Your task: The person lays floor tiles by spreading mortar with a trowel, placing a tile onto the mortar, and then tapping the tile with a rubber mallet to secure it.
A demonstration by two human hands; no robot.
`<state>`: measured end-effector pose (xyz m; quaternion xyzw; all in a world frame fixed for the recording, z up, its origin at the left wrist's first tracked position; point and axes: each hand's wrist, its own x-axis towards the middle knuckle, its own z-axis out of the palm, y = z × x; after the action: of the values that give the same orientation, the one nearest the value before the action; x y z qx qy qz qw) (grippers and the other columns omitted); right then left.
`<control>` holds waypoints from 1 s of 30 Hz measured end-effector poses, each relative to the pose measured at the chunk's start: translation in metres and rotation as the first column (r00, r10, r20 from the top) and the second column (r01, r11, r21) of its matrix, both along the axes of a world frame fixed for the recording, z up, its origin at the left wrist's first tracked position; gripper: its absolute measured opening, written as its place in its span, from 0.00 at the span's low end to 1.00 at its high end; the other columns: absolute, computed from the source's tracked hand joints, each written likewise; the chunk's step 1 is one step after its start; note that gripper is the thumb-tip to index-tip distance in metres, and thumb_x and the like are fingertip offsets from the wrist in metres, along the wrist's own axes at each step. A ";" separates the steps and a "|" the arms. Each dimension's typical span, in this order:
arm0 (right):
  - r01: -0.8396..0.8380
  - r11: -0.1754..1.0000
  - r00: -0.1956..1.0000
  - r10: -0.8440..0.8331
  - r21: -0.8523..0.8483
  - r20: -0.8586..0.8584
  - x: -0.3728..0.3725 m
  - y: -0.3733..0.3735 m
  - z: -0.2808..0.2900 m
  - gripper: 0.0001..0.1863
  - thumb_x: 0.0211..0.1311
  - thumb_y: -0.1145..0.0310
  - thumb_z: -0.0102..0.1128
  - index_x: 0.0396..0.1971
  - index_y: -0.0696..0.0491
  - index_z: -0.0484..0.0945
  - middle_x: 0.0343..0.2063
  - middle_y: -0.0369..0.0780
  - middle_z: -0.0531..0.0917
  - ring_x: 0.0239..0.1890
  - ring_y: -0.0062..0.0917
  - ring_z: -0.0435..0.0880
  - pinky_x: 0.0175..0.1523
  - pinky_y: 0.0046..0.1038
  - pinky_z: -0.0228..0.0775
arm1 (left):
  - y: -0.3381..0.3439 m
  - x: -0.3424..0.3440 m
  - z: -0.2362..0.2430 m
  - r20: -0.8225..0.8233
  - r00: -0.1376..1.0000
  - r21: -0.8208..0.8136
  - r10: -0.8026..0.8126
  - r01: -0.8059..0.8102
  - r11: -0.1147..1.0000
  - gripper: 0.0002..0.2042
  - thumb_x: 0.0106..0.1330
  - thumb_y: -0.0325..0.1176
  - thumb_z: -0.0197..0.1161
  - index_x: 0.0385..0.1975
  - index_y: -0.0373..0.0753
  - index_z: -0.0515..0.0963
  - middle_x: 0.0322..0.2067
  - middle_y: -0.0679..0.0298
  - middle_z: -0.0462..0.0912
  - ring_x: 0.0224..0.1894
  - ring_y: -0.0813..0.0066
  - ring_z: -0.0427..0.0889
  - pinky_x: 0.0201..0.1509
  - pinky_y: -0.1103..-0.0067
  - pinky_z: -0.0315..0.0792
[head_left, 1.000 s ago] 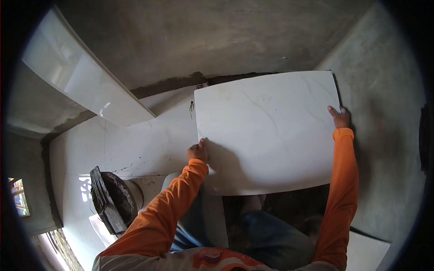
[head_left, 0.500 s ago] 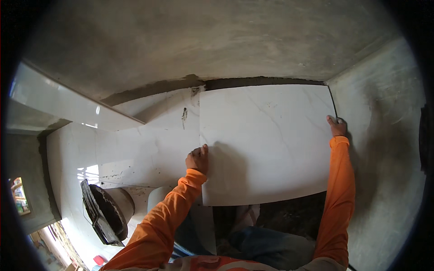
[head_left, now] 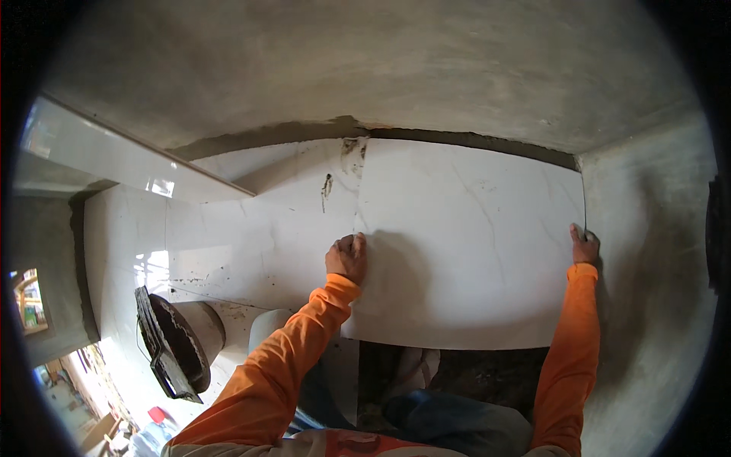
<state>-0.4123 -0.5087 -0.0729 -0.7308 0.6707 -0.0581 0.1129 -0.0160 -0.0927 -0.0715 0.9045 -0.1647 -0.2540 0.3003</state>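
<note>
At nine and three o'clock, left hand [head_left: 347, 259] and right hand [head_left: 585, 248] grip the white tile [head_left: 480, 259] — positioning, seemingly; next needs level settling.

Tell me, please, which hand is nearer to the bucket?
Left. The left hand, at the left edge of the large white tile, is right of the bucket and farther forward. The right hand, at the tile's right edge beside the wall, is farther to the bucket's right.
</note>
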 end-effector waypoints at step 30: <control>0.206 0.937 0.972 -0.164 -0.282 0.166 0.040 0.011 -0.025 0.21 0.49 0.50 0.60 0.28 0.55 0.81 0.29 0.46 0.83 0.36 0.40 0.81 0.46 0.37 0.72 | 0.013 0.004 -0.027 0.086 0.992 -0.248 -0.091 0.110 0.963 0.17 0.66 0.39 0.49 0.27 0.29 0.73 0.23 0.47 0.74 0.26 0.53 0.73 0.31 0.66 0.66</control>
<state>-0.3726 -0.4981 -0.0977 -0.6670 0.7107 -0.2197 0.0423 -0.0116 -0.0800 -0.0987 0.8583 -0.2523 -0.2124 0.3932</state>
